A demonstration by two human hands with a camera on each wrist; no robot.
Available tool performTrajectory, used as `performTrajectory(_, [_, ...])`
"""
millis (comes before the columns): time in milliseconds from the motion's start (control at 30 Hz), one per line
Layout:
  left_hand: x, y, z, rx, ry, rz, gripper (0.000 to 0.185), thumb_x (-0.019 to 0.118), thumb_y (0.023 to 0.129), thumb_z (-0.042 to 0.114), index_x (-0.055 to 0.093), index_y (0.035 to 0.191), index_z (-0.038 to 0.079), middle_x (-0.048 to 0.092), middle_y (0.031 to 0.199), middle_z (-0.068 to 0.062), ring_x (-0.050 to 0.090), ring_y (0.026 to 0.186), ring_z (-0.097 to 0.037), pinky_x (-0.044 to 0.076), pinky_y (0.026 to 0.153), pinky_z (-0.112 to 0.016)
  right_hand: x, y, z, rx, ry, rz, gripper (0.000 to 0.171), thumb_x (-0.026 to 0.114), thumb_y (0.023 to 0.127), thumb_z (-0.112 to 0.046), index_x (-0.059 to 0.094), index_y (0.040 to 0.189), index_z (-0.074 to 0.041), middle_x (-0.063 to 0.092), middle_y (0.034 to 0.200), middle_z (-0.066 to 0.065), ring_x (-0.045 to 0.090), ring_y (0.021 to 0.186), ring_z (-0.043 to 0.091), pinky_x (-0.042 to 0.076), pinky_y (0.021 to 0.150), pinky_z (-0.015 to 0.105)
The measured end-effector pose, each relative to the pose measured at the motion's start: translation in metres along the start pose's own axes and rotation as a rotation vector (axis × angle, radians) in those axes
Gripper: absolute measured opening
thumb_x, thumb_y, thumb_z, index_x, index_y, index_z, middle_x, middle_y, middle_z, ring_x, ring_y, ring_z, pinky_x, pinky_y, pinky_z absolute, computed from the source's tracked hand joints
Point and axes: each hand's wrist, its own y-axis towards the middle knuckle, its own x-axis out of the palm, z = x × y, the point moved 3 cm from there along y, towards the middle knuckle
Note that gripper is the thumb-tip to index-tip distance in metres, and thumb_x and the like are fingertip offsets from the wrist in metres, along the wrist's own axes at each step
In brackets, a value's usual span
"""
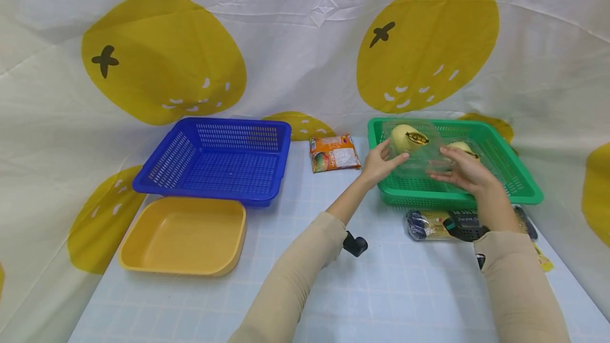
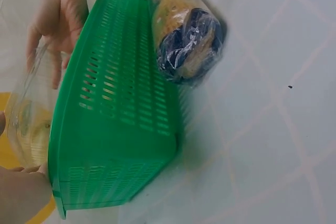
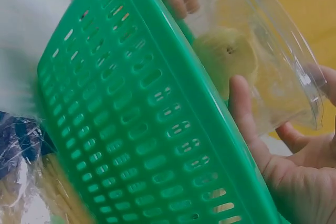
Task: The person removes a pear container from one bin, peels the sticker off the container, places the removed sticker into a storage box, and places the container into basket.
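Both hands hold a clear plastic container (image 1: 419, 155) just above the inside of a green basket (image 1: 524, 184) at the right. Two yellow round pastries (image 1: 409, 137) with dark labels show through it. My left hand (image 1: 381, 160) grips its left end, thumb on top. My right hand (image 1: 459, 171) holds its right side between thumb and fingers. The left wrist view shows the basket wall (image 2: 121, 108), the container (image 2: 31, 124) beyond it and the right hand (image 2: 58, 19). In the right wrist view my thumb (image 3: 247, 114) lies against the container (image 3: 273, 61).
A blue basket (image 1: 214, 160) sits at the left with a yellow tray (image 1: 183, 237) in front of it. An orange snack packet (image 1: 333, 153) lies between the baskets. A wrapped noodle packet (image 1: 429, 225) lies in front of the green basket. A cloth backdrop rises behind.
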Motion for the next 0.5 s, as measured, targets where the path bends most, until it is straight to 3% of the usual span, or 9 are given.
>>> performTrajectory(167, [-0.001,-0.001,-0.001,0.027,-0.048,-0.004,0.070,0.067,0.087,0.030,0.033,0.147,0.014,0.041,0.145,-0.013,0.043,0.130,-0.021,0.044,0.097,-0.026,0.005,-0.007,-0.002,-0.024,0.006,0.002,0.083,0.042,0.100,-0.030,-0.026,0.145,-0.010,-0.003,0.147,0.027,0.065,0.091,0.015,0.054,0.080,0.032])
performTrajectory(267, [-0.002,-0.003,-0.003,0.033,-0.079,-0.008,0.069,0.067,0.088,0.030,0.033,0.146,0.016,0.041,0.145,-0.011,0.043,0.130,-0.020,0.044,0.097,-0.026,0.010,-0.011,-0.002,-0.045,0.000,0.006,0.083,0.042,0.100,-0.030,-0.024,0.145,-0.009,0.008,0.143,0.028,0.064,0.091,0.014,0.054,0.080,0.032])
performTrajectory(400, [-0.005,-0.007,-0.005,0.029,-0.119,-0.022,0.069,0.066,0.088,0.033,0.032,0.147,0.016,0.040,0.146,-0.009,0.042,0.131,-0.018,0.043,0.097,-0.025,0.016,-0.015,-0.004,-0.072,-0.014,0.015,0.082,0.042,0.100,-0.031,-0.022,0.146,-0.007,0.025,0.132,0.018,0.064,0.091,0.014,0.054,0.081,0.033])
performTrajectory(500, [-0.009,-0.010,-0.006,0.027,-0.138,-0.032,0.069,0.065,0.089,0.034,0.032,0.147,0.014,0.038,0.147,-0.007,0.041,0.131,-0.017,0.043,0.098,-0.024,0.022,-0.018,-0.005,-0.086,-0.022,0.019,0.081,0.042,0.100,-0.031,-0.021,0.147,-0.008,0.021,0.135,0.021,0.064,0.091,0.014,0.054,0.081,0.032])
